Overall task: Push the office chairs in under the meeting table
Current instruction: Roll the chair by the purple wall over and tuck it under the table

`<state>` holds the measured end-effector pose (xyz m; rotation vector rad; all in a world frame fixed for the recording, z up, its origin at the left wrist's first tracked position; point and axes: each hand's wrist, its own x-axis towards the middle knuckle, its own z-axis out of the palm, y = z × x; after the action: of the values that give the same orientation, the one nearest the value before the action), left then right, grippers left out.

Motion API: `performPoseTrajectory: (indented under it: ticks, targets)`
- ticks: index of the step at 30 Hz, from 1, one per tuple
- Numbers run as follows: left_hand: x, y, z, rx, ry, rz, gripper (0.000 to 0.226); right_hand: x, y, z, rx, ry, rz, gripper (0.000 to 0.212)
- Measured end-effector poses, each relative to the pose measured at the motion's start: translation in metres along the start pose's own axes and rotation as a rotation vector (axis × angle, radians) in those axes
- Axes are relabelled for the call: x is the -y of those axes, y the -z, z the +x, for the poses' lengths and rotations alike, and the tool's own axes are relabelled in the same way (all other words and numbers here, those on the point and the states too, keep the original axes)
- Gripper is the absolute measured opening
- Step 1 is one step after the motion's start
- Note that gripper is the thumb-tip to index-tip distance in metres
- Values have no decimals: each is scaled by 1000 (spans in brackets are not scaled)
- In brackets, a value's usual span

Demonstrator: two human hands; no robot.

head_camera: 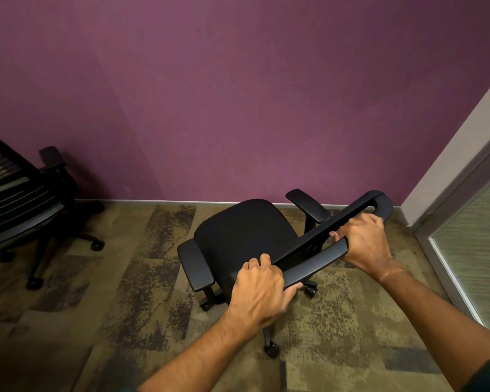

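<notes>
Fingers of both hands curl round the black office chair's [239, 236] backrest top: left hand [262, 290] at 6 o'clock, right hand [364, 240] at 4 o'clock, chair facing the purple wall [238, 94].

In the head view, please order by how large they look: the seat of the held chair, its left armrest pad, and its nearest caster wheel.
1. Seat
2. Left armrest pad
3. Nearest caster wheel

The gaps are clear, so nearness to the camera does not change this order.
</notes>
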<state>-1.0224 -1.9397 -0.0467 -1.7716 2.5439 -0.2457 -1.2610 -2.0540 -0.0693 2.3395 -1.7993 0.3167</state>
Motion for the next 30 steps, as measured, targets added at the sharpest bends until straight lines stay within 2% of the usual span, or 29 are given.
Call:
performPoseTrajectory:
  ticks: [18,30]
  targets:
    - [43,-5,-73,-45,230,-16,76,93,3,13,-31,253,35,28]
    - [69,1,-123,-41,492,-23,73,171,-8,32,-31,437,110,31]
